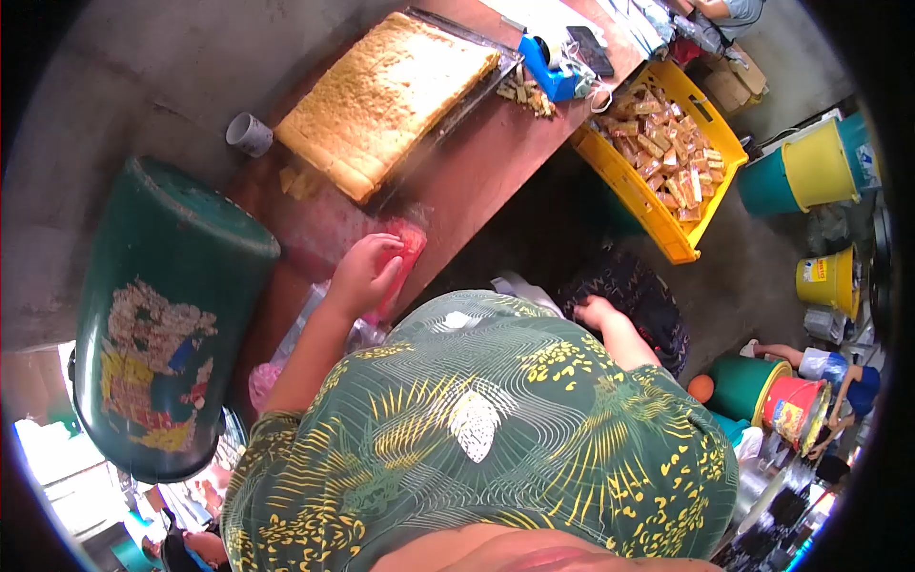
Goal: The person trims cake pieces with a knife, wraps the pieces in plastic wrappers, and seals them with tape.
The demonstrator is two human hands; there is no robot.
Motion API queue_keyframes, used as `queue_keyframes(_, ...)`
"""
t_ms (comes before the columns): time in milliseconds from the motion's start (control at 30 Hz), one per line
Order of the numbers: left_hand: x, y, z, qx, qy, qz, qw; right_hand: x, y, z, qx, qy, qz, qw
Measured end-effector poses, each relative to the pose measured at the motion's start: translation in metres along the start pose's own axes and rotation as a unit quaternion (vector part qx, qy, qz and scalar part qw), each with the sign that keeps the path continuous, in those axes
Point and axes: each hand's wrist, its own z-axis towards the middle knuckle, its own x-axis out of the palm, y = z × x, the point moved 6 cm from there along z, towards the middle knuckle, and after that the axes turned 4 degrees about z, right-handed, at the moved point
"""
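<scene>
My left hand (370, 272) is on the red plastic packaging (405, 250) at the table's front edge, its fingers bent over it and the thumb close to them. Beyond it, a large slab of golden cake (381, 100) lies on a dark tray, with small cake pieces (297, 183) at its near left corner. My right hand (597, 311) hangs low at my right side, beside a dark cloth with lettering (634, 296). Its fingers are curled, and what they hold, if anything, is hidden.
A yellow crate (658, 221) of wrapped pieces stands right of the brown table (486, 172). A white cup (250, 134) and big green bin (181, 315) are left. A blue tape dispenser (548, 73) sits at the back. Buckets (815, 172) and another person's arm (710, 8) are right.
</scene>
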Motion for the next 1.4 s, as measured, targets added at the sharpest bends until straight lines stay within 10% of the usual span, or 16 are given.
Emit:
queue_keyframes(400,0.006,0.048,0.0,-0.027,-0.041,0.2,0.979,0.0,0.073,0.045,-0.009,0.188,-0.418,0.889)
queue_keyframes(1400,0.009,0.058,0.003,-0.066,0.045,0.16,0.984,0.083,0.085,0.147,0.018,0.061,-0.291,0.954)
